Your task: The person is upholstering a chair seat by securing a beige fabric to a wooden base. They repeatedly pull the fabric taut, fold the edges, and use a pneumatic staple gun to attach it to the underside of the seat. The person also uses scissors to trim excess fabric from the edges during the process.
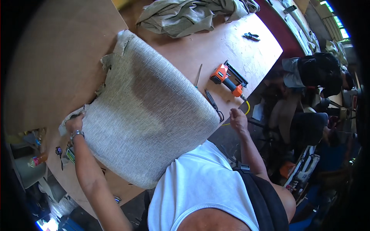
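Observation:
A large cushion covered in light grey woven fabric (146,111) lies on the wooden workbench (235,46). My left hand (75,124), with a wristwatch, grips the loose fabric at the cushion's left corner. My right hand (238,117) is at the bench's near edge beside the cushion's right corner, fingers curled at a yellow hose (247,109); whether it holds the hose I cannot tell. Black scissors (214,104) lie just left of that hand. An orange pneumatic staple gun (227,79) lies beyond them.
Crumpled beige-grey fabric (189,15) is heaped at the bench's far end. Black pliers (251,36) lie far right, and a thin metal tool (198,74) lies by the cushion. A seated person in dark clothes (312,77) is to the right. A bottle (37,159) sits lower left.

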{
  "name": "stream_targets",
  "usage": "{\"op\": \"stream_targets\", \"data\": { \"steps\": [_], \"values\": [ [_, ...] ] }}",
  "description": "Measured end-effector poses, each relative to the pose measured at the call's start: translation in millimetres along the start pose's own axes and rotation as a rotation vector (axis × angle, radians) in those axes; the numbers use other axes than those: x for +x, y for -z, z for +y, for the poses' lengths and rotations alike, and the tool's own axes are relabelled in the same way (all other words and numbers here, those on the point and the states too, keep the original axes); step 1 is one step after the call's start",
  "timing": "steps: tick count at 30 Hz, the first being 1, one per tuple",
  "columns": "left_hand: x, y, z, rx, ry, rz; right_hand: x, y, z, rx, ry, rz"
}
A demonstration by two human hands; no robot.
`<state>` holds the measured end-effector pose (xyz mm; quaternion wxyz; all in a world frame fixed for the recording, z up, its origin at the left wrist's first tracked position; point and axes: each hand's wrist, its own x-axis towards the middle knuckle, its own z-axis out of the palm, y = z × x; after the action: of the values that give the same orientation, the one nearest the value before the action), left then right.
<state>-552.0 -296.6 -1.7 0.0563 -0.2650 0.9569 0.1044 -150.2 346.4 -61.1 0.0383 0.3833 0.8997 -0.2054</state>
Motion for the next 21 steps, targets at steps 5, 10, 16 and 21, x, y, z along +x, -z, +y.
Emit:
{"op": "stream_targets", "data": {
  "steps": [5, 10, 16, 21],
  "values": [
    [15, -19, -14, 0.011, 0.004, -0.088, 3, -17, -40, -0.197, 0.064, -0.274],
    [-2, -17, -6, -0.089, 0.040, -0.025, -12, -39, -51, -0.163, 0.156, -0.268],
    [-26, 9, 14, -0.102, 0.116, -0.043, 2, -60, -13, -0.038, 0.155, -0.199],
    [-36, 11, 18, -0.117, 0.141, -0.024, 16, -71, 6, -0.193, 0.293, -0.186]
  ]
}}
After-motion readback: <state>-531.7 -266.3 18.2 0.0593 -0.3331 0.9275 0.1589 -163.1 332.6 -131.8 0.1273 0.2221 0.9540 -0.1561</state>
